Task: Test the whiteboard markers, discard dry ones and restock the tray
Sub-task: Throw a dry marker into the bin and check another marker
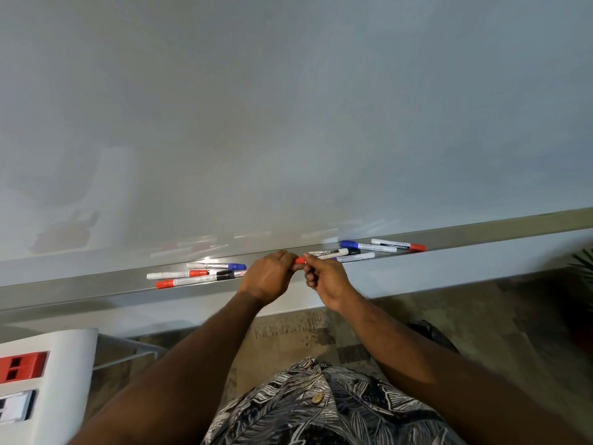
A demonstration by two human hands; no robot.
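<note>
Hands are brought together just in front of the tray [96, 289] that runs along the bottom edge of the whiteboard [288, 107]. Between them a red marker [300, 260] is held, of which only a short red stretch can be seen. Its long axis is laid nearly level and left to right, roughly along the line of the tray. Which end is the tip cannot be told, since both ends are covered by fingers.

The left end is enclosed by the curled fingers of the left hand [269, 276], and the right end is pinched by the thumb and forefinger of the right hand [325, 279], whose other fingers are folded in.

On the tray, a cluster of markers [195, 274] with red, blue and black caps is laid to the left of the hands. A second group [369, 248] is laid to the right, mostly lengthwise along the tray. Among these, a white marker [330, 253] with black print is seen just behind the right fingertips; whether it is touched cannot be told.

A patterned shirt [321, 406] is seen at the bottom.
</note>
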